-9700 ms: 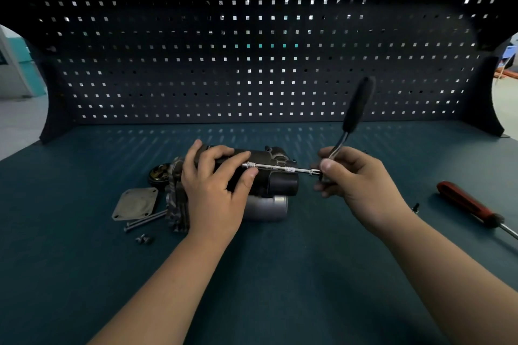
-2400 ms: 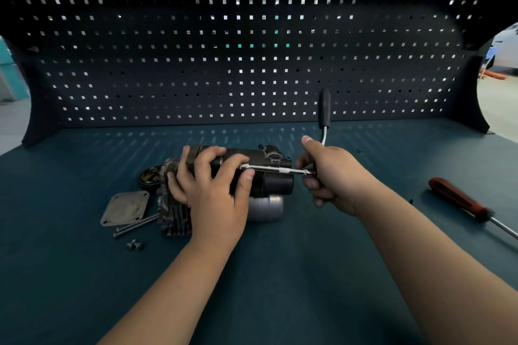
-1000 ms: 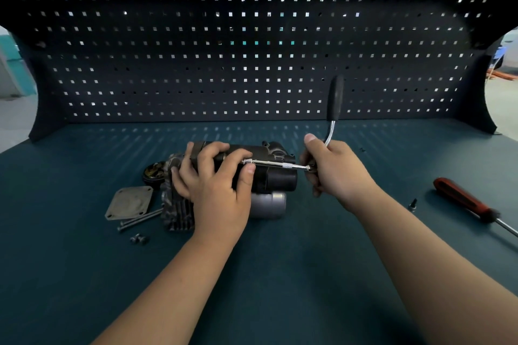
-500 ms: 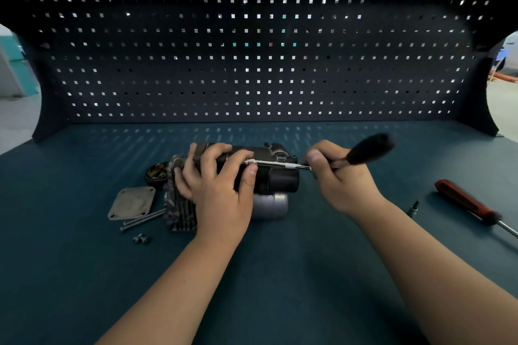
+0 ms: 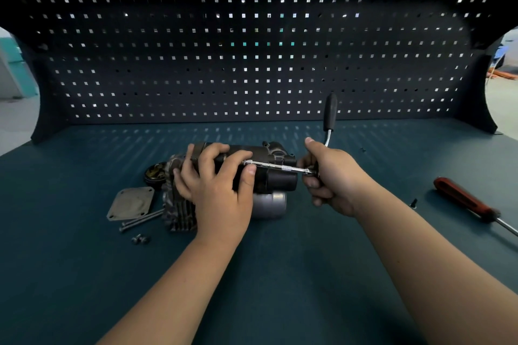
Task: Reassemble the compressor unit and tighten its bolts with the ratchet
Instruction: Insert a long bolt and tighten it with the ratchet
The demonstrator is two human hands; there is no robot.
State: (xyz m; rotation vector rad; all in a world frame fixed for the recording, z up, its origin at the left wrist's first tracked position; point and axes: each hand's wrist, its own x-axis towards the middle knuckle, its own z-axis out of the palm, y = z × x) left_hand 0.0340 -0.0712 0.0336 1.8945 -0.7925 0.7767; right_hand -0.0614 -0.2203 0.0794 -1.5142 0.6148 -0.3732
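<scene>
Cover plate (image 5: 130,203), long bolts (image 5: 141,220) & screws (image 5: 140,239) are lying L of the compressor unit (image 5: 276,176) on the bench (image 5: 280,274), red screwdriver (image 5: 462,199) far R. Left hand (image 5: 218,190), gripping the unit, is hiding its top; right hand (image 5: 333,176) is clutching the ratchet (image 5: 330,113), head hidden, extension (image 5: 276,166) running L-R, handle pointing up.
</scene>
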